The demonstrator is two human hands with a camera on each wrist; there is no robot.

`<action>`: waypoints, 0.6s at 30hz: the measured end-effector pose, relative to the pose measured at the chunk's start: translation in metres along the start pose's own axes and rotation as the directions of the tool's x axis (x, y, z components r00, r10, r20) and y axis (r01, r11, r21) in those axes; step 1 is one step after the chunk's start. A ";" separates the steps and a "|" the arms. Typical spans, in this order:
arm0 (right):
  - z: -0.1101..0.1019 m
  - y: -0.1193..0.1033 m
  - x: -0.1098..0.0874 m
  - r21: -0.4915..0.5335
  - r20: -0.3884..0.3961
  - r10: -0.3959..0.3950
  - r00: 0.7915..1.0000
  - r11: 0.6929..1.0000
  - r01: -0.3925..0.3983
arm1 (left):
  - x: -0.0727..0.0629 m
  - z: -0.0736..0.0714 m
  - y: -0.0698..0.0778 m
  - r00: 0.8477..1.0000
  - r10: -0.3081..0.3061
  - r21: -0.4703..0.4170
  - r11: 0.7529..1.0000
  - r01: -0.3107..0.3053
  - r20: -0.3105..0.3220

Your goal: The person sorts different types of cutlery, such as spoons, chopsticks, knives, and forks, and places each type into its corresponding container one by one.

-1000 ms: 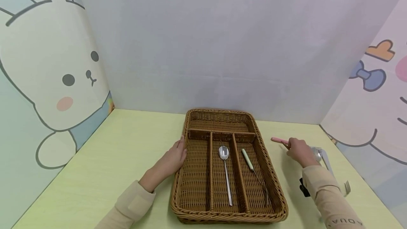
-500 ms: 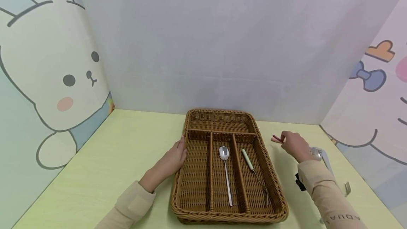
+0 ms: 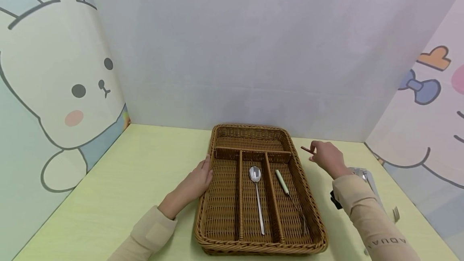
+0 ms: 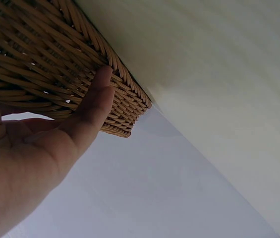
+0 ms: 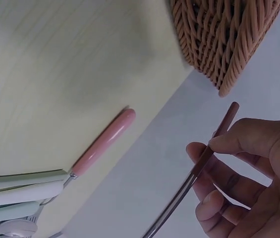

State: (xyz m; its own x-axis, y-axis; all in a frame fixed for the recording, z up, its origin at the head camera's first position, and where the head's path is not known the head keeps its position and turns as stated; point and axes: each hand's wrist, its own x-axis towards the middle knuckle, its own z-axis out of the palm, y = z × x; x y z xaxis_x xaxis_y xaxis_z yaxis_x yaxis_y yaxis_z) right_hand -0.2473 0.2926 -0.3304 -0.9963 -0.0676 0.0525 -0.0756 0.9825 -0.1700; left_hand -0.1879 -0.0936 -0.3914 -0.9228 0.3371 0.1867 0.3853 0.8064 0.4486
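Note:
In the head view, my left hand (image 3: 195,178) holds the left rim of a brown wicker basket (image 3: 261,249) with dividers; in the left wrist view its fingers lie along the woven outer wall. To the right of the basket, raised over the table, my right hand (image 3: 328,158) pinches a thin utensil (image 5: 204,157) with a dark reddish-brown handle and a metal shaft. Its far end runs out of the right wrist view, so its kind is hidden. A silver spoon (image 3: 255,174) lies in the middle compartment, and a pale-green-handled fork (image 3: 282,182) in the right one.
On the table past the right hand lie a pink-handled utensil (image 5: 105,141), several pale-handled pieces (image 5: 21,196) and a spoon bowl (image 5: 18,228). A fork head (image 3: 396,214) shows beside the right sleeve. A grey wall (image 3: 232,51) stands behind the basket, printed panels at both sides.
My right hand has lifted the brown-handled utensil from beside the pink handle and moved it leftward, closer to the basket. The left hand and basket have stayed put.

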 end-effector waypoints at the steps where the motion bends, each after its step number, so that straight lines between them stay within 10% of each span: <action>1: -0.001 -0.002 0.001 -0.004 -0.003 -0.005 1.000 1.000 0.005 | 0.000 0.000 0.000 1.000 0.000 0.000 1.000 0.000 0.001; 18: -0.014 -0.045 0.014 -0.050 -0.044 -0.089 0.995 0.995 0.087 | 0.001 0.000 -0.001 1.000 0.004 -0.005 1.000 -0.004 -0.003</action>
State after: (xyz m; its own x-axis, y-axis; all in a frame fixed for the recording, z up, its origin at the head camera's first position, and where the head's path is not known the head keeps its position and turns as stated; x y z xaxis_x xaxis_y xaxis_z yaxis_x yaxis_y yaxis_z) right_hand -0.2572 0.2497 -0.3086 -0.9829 -0.1469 0.1107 -0.1595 0.9805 -0.1150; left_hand -0.1890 -0.0942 -0.3920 -0.9214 0.3386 0.1905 0.3886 0.8026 0.4525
